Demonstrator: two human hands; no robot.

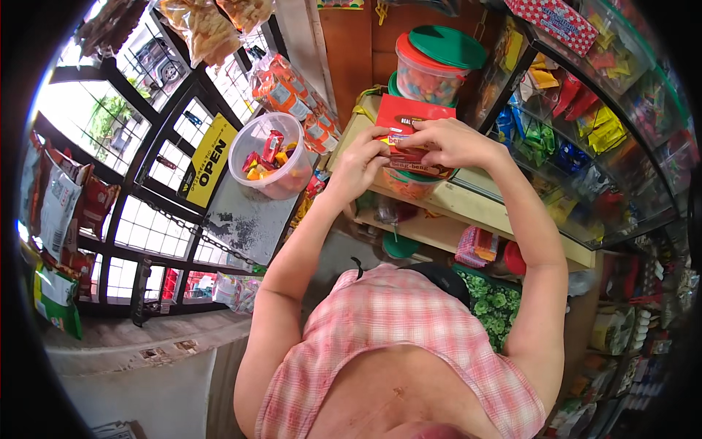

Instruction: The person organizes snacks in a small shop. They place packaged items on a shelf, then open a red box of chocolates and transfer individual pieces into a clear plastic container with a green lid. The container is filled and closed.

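A red Beng-Beng cardboard box [419, 111] rests on a green-lidded plastic tub [412, 185] in front of me, its upper panel raised. My left hand [362, 160] is at the box's left edge, fingers bent against it. From the right, my right hand [447, 144] reaches over the box front, its fingers curled at the opening; whether they pinch anything inside is hidden. Behind the box stands a clear tub of colourful sweets [428, 82] with a red rim and a green lid [447, 46] lying askew on top.
An open clear plastic tub [269, 123] with wrapped sweets stands on a worn grey ledge [241, 219] at left, by a barred window with a chain [192, 229]. Snack packs hang around it. A glass display case [581, 137] holding packets is at right, above a cream wooden shelf [493, 211].
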